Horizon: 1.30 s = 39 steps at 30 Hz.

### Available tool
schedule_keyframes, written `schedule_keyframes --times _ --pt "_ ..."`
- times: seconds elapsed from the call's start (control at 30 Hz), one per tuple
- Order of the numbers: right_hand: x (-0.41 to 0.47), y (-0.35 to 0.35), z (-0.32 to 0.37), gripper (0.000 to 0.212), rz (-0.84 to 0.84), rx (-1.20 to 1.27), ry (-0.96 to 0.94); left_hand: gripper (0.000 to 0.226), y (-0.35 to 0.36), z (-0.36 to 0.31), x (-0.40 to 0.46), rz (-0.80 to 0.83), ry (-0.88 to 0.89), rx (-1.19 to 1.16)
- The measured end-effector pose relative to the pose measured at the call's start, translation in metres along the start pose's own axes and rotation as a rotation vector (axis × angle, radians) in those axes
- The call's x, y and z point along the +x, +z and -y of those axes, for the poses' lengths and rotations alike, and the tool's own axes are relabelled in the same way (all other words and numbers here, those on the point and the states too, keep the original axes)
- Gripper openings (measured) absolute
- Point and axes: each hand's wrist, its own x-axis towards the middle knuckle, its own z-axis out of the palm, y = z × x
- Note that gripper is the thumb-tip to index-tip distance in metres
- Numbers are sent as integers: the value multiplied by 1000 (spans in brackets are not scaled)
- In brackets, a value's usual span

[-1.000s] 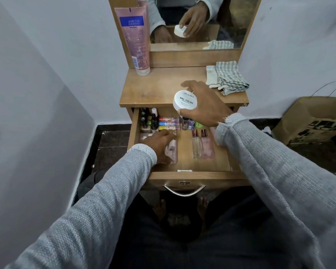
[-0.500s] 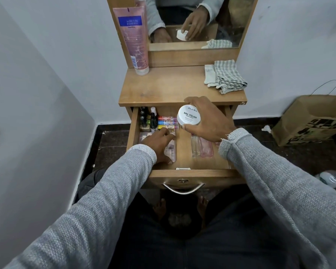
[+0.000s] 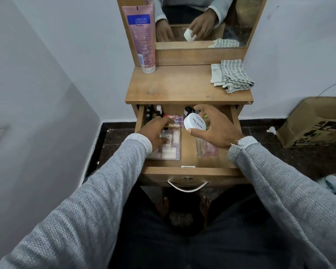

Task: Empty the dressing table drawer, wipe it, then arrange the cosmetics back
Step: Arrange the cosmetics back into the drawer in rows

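Since the earlier frame the right hand [image 3: 215, 127] has lowered the white jar [image 3: 195, 123] deeper into the open drawer [image 3: 188, 170] at frame centre, its thumb and fingers curled round the jar, which tilts above the two clear bottles [image 3: 206, 149]. The left hand [image 3: 155, 131] has slid toward the drawer's back left, fingers extended over the clear case [image 3: 168, 147] and touching the coloured tubes [image 3: 174, 120]. Bare drawer floor shows between case and bottles; the tabletop [image 3: 173, 88] holds a pink tube [image 3: 143, 37] upper left and a folded cloth [image 3: 232, 75] at right.

Brown paper bag [image 3: 316, 121] — floor, right.
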Motion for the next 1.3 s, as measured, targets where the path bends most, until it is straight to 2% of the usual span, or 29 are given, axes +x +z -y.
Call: schedule_keyframes --times 0.13,0.27,0.5,0.97,1.17,1.3 --pt "0 7 -2 86 49 -62 15 57 -1 4 1 -40 -7 -103" --pt "-1 11 -8 81 97 -93 -26 53 -3 11 1 -93 -32 -198" --pt "0 32 0 81 177 -114 -25 53 -2 11 0 -87 -42 -192" --pt "0 46 4 83 168 -63 -57 56 -5 14 5 -112 -20 -263" --pt "2 48 -1 76 55 -119 -4 46 -7 13 4 -129 -6 -314" --pt "1 55 2 81 116 -162 -30 37 -15 10 2 -180 22 -310"
